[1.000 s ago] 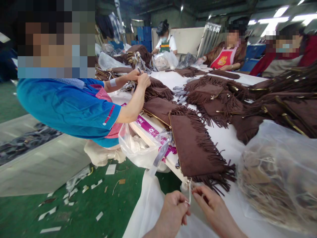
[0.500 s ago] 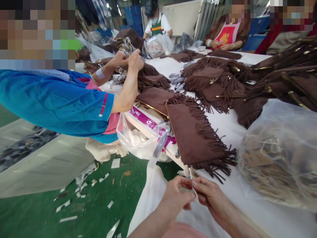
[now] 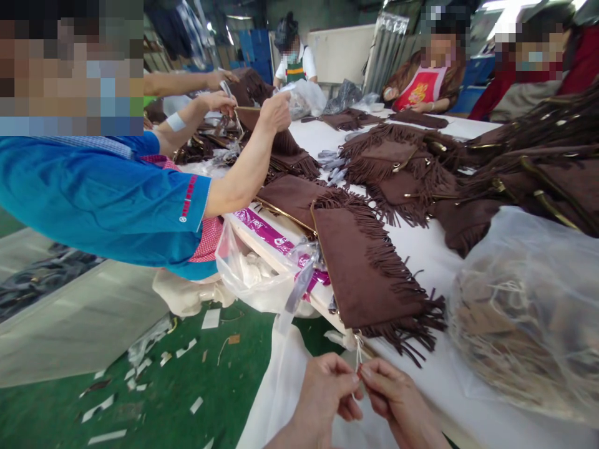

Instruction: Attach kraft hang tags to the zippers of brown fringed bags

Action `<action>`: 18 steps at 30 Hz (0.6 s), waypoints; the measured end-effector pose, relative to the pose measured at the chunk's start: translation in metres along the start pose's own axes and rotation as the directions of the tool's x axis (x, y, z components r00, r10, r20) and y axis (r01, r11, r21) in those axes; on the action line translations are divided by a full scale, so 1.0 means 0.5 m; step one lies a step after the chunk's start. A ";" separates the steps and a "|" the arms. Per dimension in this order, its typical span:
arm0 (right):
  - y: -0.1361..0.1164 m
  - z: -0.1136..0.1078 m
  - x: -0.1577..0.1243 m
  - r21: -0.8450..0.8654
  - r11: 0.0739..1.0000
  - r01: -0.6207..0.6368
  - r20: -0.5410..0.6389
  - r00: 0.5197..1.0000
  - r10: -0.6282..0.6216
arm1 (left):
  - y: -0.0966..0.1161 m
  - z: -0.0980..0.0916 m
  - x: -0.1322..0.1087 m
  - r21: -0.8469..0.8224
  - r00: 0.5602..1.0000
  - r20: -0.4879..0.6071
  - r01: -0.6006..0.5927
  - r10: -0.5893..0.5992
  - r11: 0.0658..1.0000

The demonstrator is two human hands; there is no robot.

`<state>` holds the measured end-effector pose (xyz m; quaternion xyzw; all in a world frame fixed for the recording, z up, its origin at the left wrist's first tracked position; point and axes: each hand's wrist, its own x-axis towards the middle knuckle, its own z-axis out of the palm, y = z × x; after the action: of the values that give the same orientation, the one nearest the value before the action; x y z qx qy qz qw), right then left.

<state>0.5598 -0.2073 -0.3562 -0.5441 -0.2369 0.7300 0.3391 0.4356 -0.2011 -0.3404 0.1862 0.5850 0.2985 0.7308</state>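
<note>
A white string point(image 3: 358, 351) hangs from the near corner of a brown fringed pouch point(image 3: 360, 268), which lies at the table's front edge. My left hand point(image 3: 330, 390) pinches the string between thumb and finger. My right hand point(image 3: 390, 393) is closed on the same string, fingertips almost touching the left ones. A gold zipper runs along the pouch's left edge. A second brown pouch point(image 3: 292, 196) lies partly beneath it, further back.
A clear plastic bag point(image 3: 528, 312) of tags and strings stands at the right. Brown fringed pouches point(image 3: 397, 156) are heaped behind. At the left, a co-worker in a blue sleeve point(image 3: 103, 199) reaches over the table. Scraps point(image 3: 98, 408) litter the green floor.
My hands have moved slightly down in view, still at the string, with fingertips closer together. The co-worker's raised hand has shifted right, and another person's arm has come in behind.
</note>
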 end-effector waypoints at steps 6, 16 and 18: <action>0.009 -0.008 0.007 -0.133 0.991 0.004 -0.029 1.000 -0.008 | -0.020 0.000 0.019 -0.081 0.991 -0.115 -0.073 0.064 0.994; 0.038 -0.012 0.045 -0.769 0.579 0.272 -0.156 0.798 -0.583 | -0.003 -0.017 0.018 -0.161 0.962 -0.051 -0.272 0.267 0.949; 0.032 -0.005 0.052 -0.795 0.560 0.235 -0.164 0.804 -0.571 | 0.002 -0.020 0.016 -0.210 0.970 0.046 -0.224 0.238 0.952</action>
<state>0.5537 -0.1981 -0.3848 -0.7002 -0.5576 0.3384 0.2903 0.4271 -0.1959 -0.3484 0.1881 0.4995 0.4333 0.7262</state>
